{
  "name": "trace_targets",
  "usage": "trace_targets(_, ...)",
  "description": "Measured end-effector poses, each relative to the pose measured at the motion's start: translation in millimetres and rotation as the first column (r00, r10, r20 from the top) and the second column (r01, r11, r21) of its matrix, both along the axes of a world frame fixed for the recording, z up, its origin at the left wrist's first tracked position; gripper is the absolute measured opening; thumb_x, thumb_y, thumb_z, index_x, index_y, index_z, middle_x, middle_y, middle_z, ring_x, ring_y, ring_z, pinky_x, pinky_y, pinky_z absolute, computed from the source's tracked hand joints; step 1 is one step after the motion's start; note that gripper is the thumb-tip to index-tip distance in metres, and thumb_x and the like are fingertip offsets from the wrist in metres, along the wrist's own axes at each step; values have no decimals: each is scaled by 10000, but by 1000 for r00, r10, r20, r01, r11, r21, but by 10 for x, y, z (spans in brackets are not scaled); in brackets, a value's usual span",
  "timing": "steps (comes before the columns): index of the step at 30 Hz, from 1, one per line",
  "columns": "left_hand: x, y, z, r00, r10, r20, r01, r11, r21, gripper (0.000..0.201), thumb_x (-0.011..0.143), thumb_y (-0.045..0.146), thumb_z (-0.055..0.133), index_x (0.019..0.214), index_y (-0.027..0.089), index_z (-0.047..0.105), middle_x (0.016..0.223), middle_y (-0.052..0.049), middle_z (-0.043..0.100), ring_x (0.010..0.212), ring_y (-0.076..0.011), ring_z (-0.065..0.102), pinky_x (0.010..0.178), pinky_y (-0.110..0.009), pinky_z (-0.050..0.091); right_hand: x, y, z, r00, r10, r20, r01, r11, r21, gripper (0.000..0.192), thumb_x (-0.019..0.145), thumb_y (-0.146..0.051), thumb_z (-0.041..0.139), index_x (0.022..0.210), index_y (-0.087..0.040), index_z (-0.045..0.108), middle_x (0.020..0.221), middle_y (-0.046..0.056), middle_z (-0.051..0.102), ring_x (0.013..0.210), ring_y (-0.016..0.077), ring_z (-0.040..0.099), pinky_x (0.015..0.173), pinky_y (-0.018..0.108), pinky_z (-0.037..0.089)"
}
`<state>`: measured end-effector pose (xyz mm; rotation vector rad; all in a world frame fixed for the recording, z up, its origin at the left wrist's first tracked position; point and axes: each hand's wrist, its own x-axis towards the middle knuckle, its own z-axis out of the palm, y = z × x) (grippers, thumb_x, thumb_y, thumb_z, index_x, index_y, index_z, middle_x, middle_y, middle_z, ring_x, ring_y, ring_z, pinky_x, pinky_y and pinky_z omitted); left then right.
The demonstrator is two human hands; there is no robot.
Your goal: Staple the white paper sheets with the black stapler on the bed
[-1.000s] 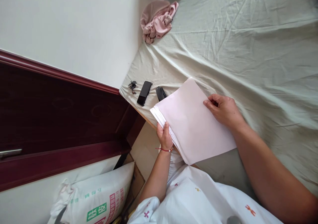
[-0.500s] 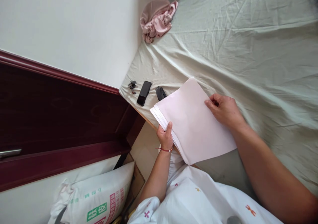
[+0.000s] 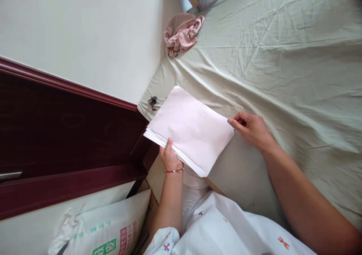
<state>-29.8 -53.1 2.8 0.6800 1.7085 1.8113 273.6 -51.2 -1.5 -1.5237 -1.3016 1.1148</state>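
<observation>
Here, left hand (image 3: 169, 157) grips the paper stack (image 3: 190, 129) from below, thumb on top; right hand (image 3: 250, 129) pinches its far corner.

Your left hand (image 3: 170, 156) grips the near edge of a stack of white paper (image 3: 190, 129), thumb on top, a red bead bracelet (image 3: 173, 170) at the wrist. Your right hand (image 3: 250, 129) pinches the stack's right corner. The paper lies over the corner of the bed (image 3: 283, 59), which stretches beyond both hands. Just past the left hand, keys (image 3: 153, 101) peek out beside the stack. Far beyond sits a pink cloth (image 3: 182, 34). Below your left arm lies a printed sack (image 3: 107, 234).
</observation>
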Motion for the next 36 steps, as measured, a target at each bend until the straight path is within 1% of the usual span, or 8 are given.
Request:
trace_targets(4, -63, 100, 158, 1000, -5, -29, 8, 996, 90, 487, 814, 272, 822, 1285, 199, 722, 1269, -94, 771, 1251, -261, 709, 1140, -444, 550, -15, -22, -1, 969, 244, -50, -249, 955, -159, 642, 914, -769, 559, 612, -206, 622, 495, -18, 497, 468, 108, 385, 488, 284, 284)
trace_targets(7, -23, 118, 183, 998, -45, -32, 48, 994, 97, 493, 827, 342, 825, 1298, 244, 719, 1250, -74, 783, 1282, -269, 698, 1121, -442, 569, -23, -33, -26, 904, 388, -179, -424, 865, -267, 649, 856, -813, 634, 634, -207, 691, 558, 30, 644, 481, 146, 547, 488, 287, 411)
trace_targets(9, 52, 107, 171, 993, -115, -36, 118, 989, 88, 473, 838, 410, 826, 1278, 266, 732, 1228, -62, 793, 1288, -268, 695, 1117, -438, 572, -32, -34, -40, 866, 429, -258, -484, 849, -211, 619, 854, -803, 656, 691, -211, 738, 685, 69, 744, 550, 185, 644, 533, 314, 509)
trace_targets(14, 291, 32, 125, 962, -267, 64, 263, 962, 69, 402, 830, 454, 846, 1183, 285, 757, 1193, -41, 799, 1265, -246, 704, 1062, -404, 592, -39, -15, -27, 800, 323, -506, -292, 946, 143, 492, 803, -652, 826, 1099, -259, 809, 1044, 76, 819, 975, 274, 760, 888, 432, 636)
trace_targets(20, 85, 25, 183, 922, -367, 125, 365, 930, 39, 444, 663, 320, 949, 1062, 264, 761, 1138, -33, 788, 1239, -247, 702, 1105, -395, 536, 34, -20, -50, 708, 92, -700, -55, 996, 75, 377, 764, -513, 907, 1024, -249, 839, 1048, 51, 832, 1025, 264, 766, 989, 466, 617)
trace_targets(27, -400, 39, 324, 849, -508, -145, 510, 860, -31, 697, 554, 371, 1025, 1176, 257, 732, 1250, -66, 768, 1261, -250, 690, 1151, -401, 504, 44, -80, -27, 776, 139, -615, -27, 982, 187, 276, 820, -473, 869, 1033, -299, 866, 1095, 12, 832, 1031, 258, 763, 976, 458, 626)
trace_targets(32, -490, 2, 250, 859, -488, -156, 469, 871, -147, 476, 519, 338, 1010, 910, 169, 797, 950, -69, 816, 1046, -254, 758, 1065, -436, 568, 35, -81, -62, 830, 164, -533, -27, 967, 255, 254, 860, -464, 836, 1073, -329, 864, 1106, -3, 829, 1055, 260, 758, 1021, 474, 601)
trace_targets(36, -576, -36, 168, 856, -482, -188, 461, 875, -148, 416, 539, 265, 1000, 895, 181, 802, 990, -71, 821, 1039, -249, 760, 1055, -413, 582, 34, -93, -85, 874, 113, -472, 30, 958, 286, 247, 881, -492, 803, 1046, -317, 858, 1119, 13, 824, 1099, 289, 746, 1045, 501, 577)
